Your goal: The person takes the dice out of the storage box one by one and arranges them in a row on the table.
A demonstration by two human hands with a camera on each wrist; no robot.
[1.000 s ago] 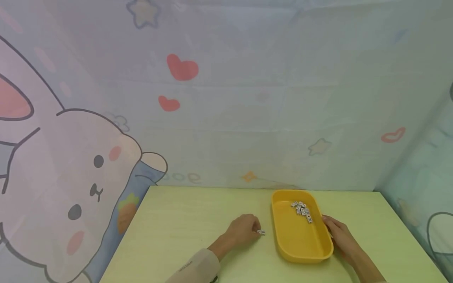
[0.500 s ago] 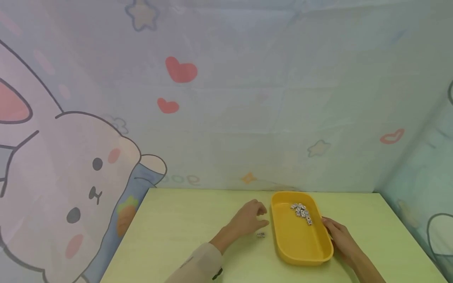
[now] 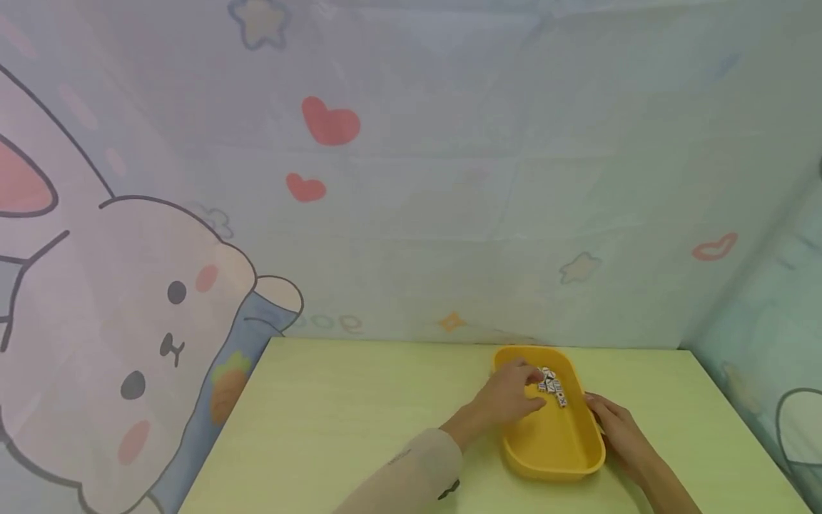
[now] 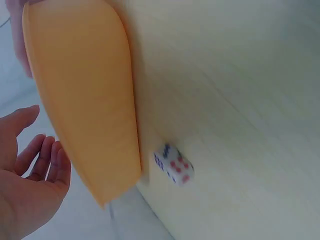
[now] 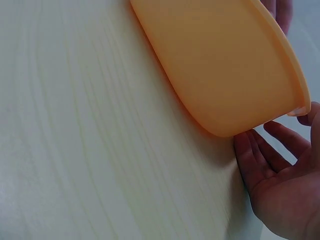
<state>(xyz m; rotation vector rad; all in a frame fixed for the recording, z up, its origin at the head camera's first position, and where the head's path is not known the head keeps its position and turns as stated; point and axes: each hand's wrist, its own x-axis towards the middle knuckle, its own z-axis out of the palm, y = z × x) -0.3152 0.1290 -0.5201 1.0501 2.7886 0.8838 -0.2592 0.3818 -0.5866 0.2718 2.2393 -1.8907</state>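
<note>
Yellow tray [image 3: 554, 444] held by right hand [image 3: 621, 432]; left hand [image 3: 506, 394] above it, fingers apart, near dice [image 3: 551, 385]. Probably the drop-in step; next likely: pinch loose die [image 4: 175, 164] on tabletop [image 3: 347, 403].

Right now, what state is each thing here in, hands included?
Yellow tray: upright on the table.
Dice inside it: bunched toward its far end.
Loose die or dice: beside the tray, on the table; exact count unclear.
Left hand: over the tray, thumb and fingers parted.
Right hand: gripping the tray's right side.
</note>
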